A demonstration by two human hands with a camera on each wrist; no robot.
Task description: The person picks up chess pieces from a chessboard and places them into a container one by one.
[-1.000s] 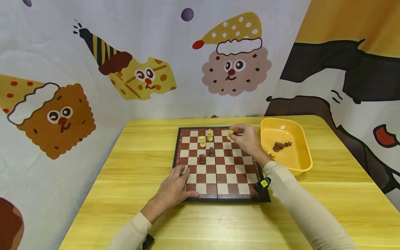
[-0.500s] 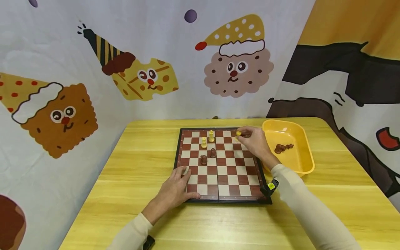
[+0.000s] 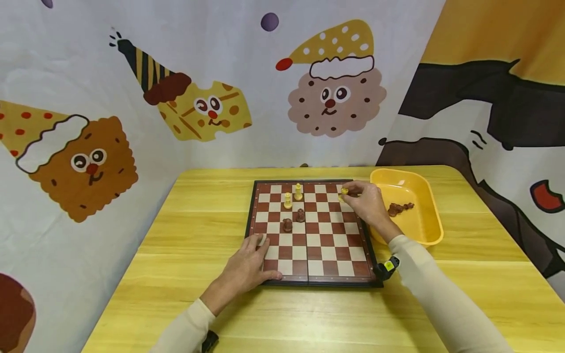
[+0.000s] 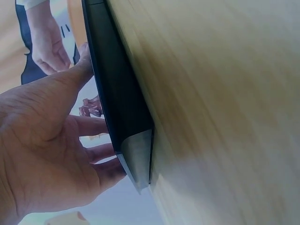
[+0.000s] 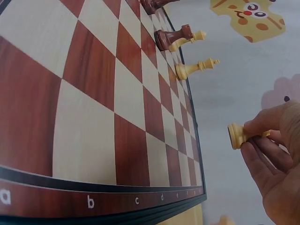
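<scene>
- We see the right hand [image 3: 367, 202] pinching a yellow chess piece [image 3: 344, 191], thumb and fingertips clamped on it.
- In the head view, we find that piece at the far right corner of the chessboard [image 3: 322, 240]; in the right wrist view, its base shows apart from the squares.
- The left hand [image 3: 244, 262] is spread, thumb and fingers well apart: we see fingertips touching the board's left side and the thumb resting on its near border.
- The board lies flat on the desk [image 3: 194, 235], with 2 yellow pieces [image 3: 288, 200] upright toward its far edge, left of the middle fold, and 2 brown pieces [image 3: 300, 215] standing nearer to us.
- Just beside the board's right edge we see a yellow tray [image 3: 417, 228], with other brown pieces [image 3: 398, 209] lying in it.
- Against 0.5 seconds ago, we notice the right hand and its piece have shifted a little farther right.
- The left hand and the 4 standing pieces have kept their places.
</scene>
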